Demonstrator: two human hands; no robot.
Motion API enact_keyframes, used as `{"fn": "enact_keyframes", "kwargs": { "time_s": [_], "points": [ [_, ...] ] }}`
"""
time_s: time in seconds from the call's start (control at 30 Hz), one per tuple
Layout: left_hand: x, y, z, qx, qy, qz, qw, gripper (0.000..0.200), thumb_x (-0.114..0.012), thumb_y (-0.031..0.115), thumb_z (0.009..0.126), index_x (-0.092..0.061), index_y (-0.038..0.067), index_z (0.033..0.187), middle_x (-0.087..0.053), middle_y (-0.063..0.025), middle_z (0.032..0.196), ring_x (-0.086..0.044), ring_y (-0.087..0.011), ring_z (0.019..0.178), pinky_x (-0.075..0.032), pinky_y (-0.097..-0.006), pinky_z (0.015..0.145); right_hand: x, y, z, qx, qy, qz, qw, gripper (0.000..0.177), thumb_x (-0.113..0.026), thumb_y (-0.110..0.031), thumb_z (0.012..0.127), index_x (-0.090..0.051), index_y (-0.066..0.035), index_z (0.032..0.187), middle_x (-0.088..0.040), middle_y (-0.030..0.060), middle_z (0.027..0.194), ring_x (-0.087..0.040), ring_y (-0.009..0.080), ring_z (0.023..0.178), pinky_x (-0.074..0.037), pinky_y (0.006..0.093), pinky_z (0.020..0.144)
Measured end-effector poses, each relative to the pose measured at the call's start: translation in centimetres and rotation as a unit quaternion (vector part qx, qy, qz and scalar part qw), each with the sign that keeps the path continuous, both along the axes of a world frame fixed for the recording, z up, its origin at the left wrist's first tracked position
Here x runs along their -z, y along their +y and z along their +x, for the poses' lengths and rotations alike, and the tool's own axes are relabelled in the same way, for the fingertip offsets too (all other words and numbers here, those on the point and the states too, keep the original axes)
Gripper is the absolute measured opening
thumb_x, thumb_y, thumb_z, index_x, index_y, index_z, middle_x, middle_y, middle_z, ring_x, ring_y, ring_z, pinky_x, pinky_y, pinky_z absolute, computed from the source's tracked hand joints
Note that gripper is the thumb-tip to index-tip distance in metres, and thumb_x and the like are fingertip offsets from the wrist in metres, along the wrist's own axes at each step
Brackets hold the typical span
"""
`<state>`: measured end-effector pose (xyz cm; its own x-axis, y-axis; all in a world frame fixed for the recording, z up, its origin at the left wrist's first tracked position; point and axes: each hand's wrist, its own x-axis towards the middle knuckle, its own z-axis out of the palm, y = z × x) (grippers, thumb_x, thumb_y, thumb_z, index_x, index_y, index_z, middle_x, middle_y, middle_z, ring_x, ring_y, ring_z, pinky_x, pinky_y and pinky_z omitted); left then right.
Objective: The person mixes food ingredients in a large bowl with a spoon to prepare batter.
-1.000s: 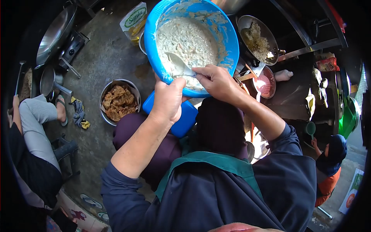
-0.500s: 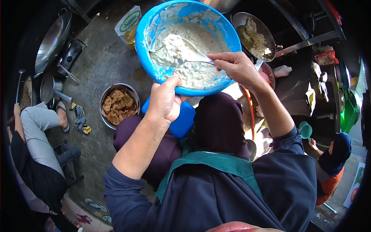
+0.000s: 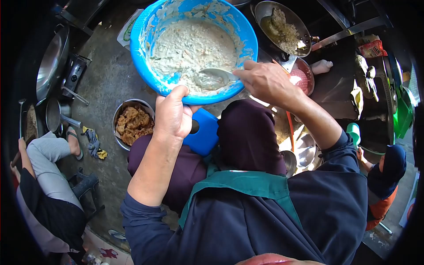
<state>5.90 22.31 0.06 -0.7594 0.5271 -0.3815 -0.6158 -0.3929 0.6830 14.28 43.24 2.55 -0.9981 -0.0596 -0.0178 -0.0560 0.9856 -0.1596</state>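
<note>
A large blue bowl (image 3: 138,48) is tilted above my knees, its inner wall smeared with pale batter (image 3: 194,48). My left hand (image 3: 171,112) is closed on the near rim, thumb over the edge. In my right hand (image 3: 267,84) is the handle of a metal spoon (image 3: 216,78), whose head lies in the batter at the near right side of the bowl. Below and left of the bowl, a metal pot of brown fried pieces (image 3: 134,125) stands on the floor.
A pan with oil and crumbs (image 3: 285,28) is at the upper right, near a red strainer (image 3: 302,77). A wok (image 3: 52,66) and stove (image 3: 76,73) stand left. One person (image 3: 51,176) sits at the left, another (image 3: 391,176) at the right. A blue stool (image 3: 203,132) is between my knees.
The spoon has gone from lifted above the batter, loaded, to down in it near the rim. The bowl and both my hands have shifted left in view.
</note>
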Motion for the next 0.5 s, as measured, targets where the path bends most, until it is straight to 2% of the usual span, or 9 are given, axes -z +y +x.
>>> {"fn": "enact_keyframes", "kwargs": {
  "time_s": [0.07,0.17,0.3,0.33,0.43,0.47,0.5],
  "points": [
    [0.2,0.1,0.2,-0.001,0.016,-0.003,1.000,0.042,-0.042,-0.003,0.083,-0.038,-0.010,0.124,-0.051,-0.0225,0.120,-0.056,-0.0345,0.108,-0.051,-0.0510,0.088,1.3,-0.6,-0.2,-0.008,0.011,-0.030,0.999,0.021,-0.055,-0.013,0.079,-0.065,-0.007,0.097,-0.059,0.0137,0.082,-0.061,0.0331,0.073,-0.049,0.0437,0.063],
    [1.0,0.1,-0.2,0.015,0.003,0.010,1.000,0.046,-0.043,-0.005,0.080,-0.038,-0.002,0.126,-0.052,-0.0183,0.118,-0.058,-0.0307,0.104,-0.054,-0.0486,0.080,2.9,-1.4,-0.9,-0.031,0.066,-0.133,0.988,0.022,-0.055,-0.012,0.079,-0.066,-0.006,0.097,-0.059,0.0143,0.080,-0.062,0.0333,0.074,-0.049,0.0438,0.064],
    [1.1,0.0,-0.3,0.015,-0.019,-0.001,1.000,0.045,-0.043,-0.004,0.081,-0.038,-0.006,0.125,-0.051,-0.0200,0.119,-0.058,-0.0323,0.104,-0.054,-0.0481,0.081,3.4,-2.3,-2.4,0.003,0.071,-0.252,0.965,0.023,-0.056,-0.013,0.079,-0.069,-0.004,0.097,-0.063,0.0161,0.078,-0.061,0.0367,0.075,-0.049,0.0409,0.066],
    [0.8,0.1,-0.1,0.016,-0.008,-0.003,1.000,0.043,-0.043,-0.004,0.081,-0.038,-0.008,0.124,-0.052,-0.0212,0.119,-0.058,-0.0337,0.105,-0.053,-0.0491,0.083,3.5,-2.1,-2.6,0.019,0.023,-0.288,0.957,0.026,-0.058,-0.013,0.083,-0.067,-0.003,0.106,-0.065,0.0128,0.079,-0.062,0.0242,0.072,-0.047,0.0326,0.067],
    [0.6,-0.3,-0.1,0.033,0.005,0.007,0.999,0.043,-0.043,-0.004,0.081,-0.038,-0.012,0.123,-0.052,-0.0226,0.120,-0.057,-0.0352,0.106,-0.052,-0.0500,0.087,2.6,-1.5,-3.1,0.119,-0.109,-0.392,0.906,0.027,-0.058,-0.014,0.085,-0.066,-0.003,0.108,-0.068,0.0082,0.081,-0.060,0.0130,0.073,-0.046,0.0279,0.069],
    [0.6,-0.4,-0.2,0.041,0.005,0.013,0.999,0.043,-0.043,-0.004,0.081,-0.038,-0.012,0.123,-0.051,-0.0226,0.120,-0.057,-0.0353,0.106,-0.052,-0.0500,0.087,1.8,-1.3,-3.2,0.125,-0.115,-0.399,0.901,0.027,-0.058,-0.015,0.085,-0.066,-0.004,0.109,-0.068,0.0048,0.082,-0.056,0.0067,0.074,-0.045,0.0251,0.068],
    [0.6,-0.4,-0.3,0.040,-0.011,0.006,0.999,0.043,-0.043,-0.003,0.081,-0.038,-0.012,0.123,-0.051,-0.0227,0.120,-0.057,-0.0353,0.106,-0.051,-0.0499,0.088,1.7,-0.9,-3.2,0.132,-0.102,-0.402,0.900,0.027,-0.058,-0.015,0.085,-0.066,-0.004,0.108,-0.068,0.0049,0.081,-0.056,0.0067,0.073,-0.045,0.0253,0.067]
  ]
}}
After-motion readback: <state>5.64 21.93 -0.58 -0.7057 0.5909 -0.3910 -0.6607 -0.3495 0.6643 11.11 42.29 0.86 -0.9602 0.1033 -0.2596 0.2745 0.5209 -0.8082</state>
